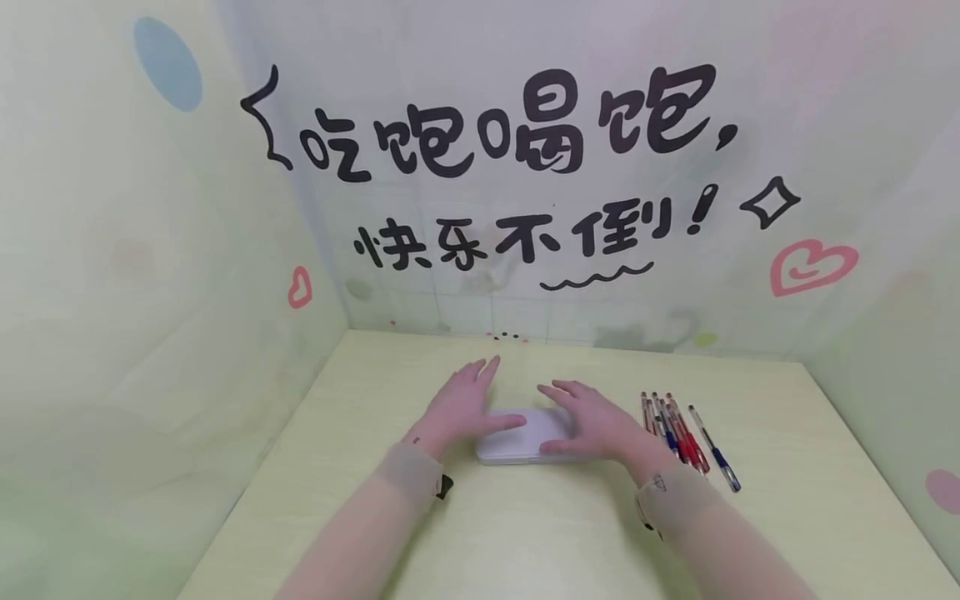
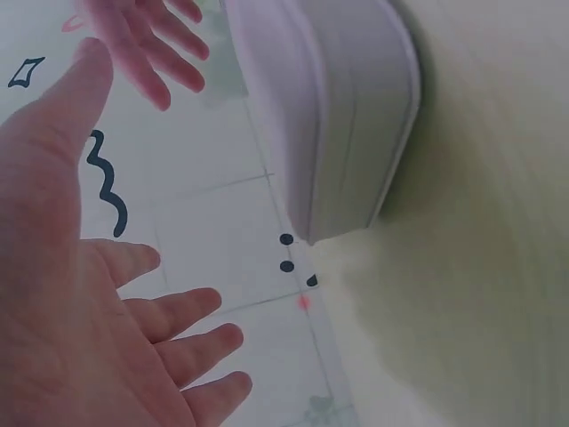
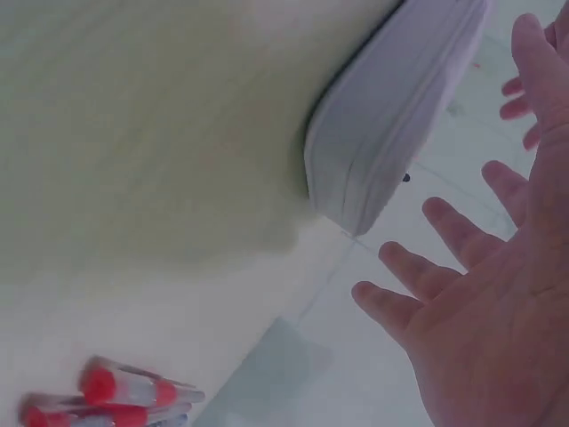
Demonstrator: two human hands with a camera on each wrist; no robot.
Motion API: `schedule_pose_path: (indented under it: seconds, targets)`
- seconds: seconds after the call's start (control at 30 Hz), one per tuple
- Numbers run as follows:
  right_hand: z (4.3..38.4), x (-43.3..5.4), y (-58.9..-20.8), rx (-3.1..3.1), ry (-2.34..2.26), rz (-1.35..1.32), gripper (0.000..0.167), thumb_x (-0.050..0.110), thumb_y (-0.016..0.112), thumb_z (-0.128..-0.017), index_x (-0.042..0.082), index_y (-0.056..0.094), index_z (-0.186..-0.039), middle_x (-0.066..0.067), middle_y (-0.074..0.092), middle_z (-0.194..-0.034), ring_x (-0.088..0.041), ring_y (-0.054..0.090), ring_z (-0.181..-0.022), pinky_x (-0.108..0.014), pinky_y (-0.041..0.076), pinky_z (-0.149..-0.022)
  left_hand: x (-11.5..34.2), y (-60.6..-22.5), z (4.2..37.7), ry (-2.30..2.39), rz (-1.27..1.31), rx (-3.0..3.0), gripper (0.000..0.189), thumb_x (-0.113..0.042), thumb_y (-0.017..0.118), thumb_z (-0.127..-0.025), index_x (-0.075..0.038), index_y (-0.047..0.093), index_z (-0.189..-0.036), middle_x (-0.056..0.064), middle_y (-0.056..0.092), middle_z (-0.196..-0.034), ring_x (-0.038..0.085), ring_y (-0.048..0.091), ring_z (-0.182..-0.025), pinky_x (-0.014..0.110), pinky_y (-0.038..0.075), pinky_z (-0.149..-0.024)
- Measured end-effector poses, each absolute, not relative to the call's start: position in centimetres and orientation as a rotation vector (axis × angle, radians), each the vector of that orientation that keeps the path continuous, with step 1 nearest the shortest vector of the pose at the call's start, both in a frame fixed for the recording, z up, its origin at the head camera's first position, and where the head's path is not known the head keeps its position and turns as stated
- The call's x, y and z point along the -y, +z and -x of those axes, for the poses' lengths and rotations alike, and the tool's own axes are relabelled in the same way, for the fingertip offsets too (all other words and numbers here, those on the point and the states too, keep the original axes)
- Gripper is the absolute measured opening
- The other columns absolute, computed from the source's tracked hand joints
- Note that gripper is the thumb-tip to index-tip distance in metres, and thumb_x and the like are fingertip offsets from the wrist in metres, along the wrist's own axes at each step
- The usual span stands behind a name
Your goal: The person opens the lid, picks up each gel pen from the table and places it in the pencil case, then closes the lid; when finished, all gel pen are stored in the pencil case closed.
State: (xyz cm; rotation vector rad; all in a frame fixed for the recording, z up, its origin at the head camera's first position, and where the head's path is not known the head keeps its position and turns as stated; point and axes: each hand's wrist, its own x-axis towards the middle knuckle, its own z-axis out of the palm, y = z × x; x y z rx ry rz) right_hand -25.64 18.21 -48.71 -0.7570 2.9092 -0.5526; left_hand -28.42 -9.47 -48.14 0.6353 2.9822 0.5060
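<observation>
A pale lavender flat case (image 1: 534, 427) with rounded corners lies on the table, its lid down. Over its left end hovers my left hand (image 1: 463, 410), fingers spread and thumb reaching inward. My right hand (image 1: 598, 423) is held over the right end with its fingers apart. In the left wrist view the case (image 2: 356, 116) stands apart from the left palm (image 2: 62, 311), a seam running along its side. The right wrist view likewise shows a gap between the case (image 3: 382, 133) and the right fingers (image 3: 400, 307). Neither hand holds anything.
Several gel pens (image 1: 681, 437) with red or blue grips lie bunched to the right of the case. One blue-gripped pen (image 1: 716, 450) lies apart at their right. A printed cloth backdrop (image 1: 480, 250) stands behind the pale wooden table (image 1: 525, 533) and along its sides.
</observation>
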Motion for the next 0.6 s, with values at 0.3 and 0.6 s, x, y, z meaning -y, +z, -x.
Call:
schedule_pose_path:
  seconds: [0.3,0.6]
  targets:
    - [24.7,-18.5,-50.6,-2.865,-0.602,0.759,0.088,0.053,0.093,-0.085,0.023,0.059,-0.160,-0.019,0.049,-0.170,-0.047,0.049,-0.155,-0.068,0.046,-0.126,10.7,-51.3,27.1,0.649,-0.584,-2.871,0.124,-0.082,0.080,-0.081,-0.016,0.032,-0.175,0.013,0.046,-0.175,0.039,0.045,-0.160,0.056,0.043,-0.132]
    - [24.1,-18.6,-51.5,-2.902,-0.637,0.762,0.075,0.050,0.090,-0.089,0.024,0.065,-0.155,-0.018,0.054,-0.167,-0.046,0.053,-0.152,-0.066,0.048,-0.125,11.7,-53.1,26.4,0.812,-0.617,-2.832,0.119,-0.073,0.090,-0.075,-0.021,0.042,-0.171,0.006,0.054,-0.169,0.032,0.049,-0.155,0.053,0.047,-0.128]
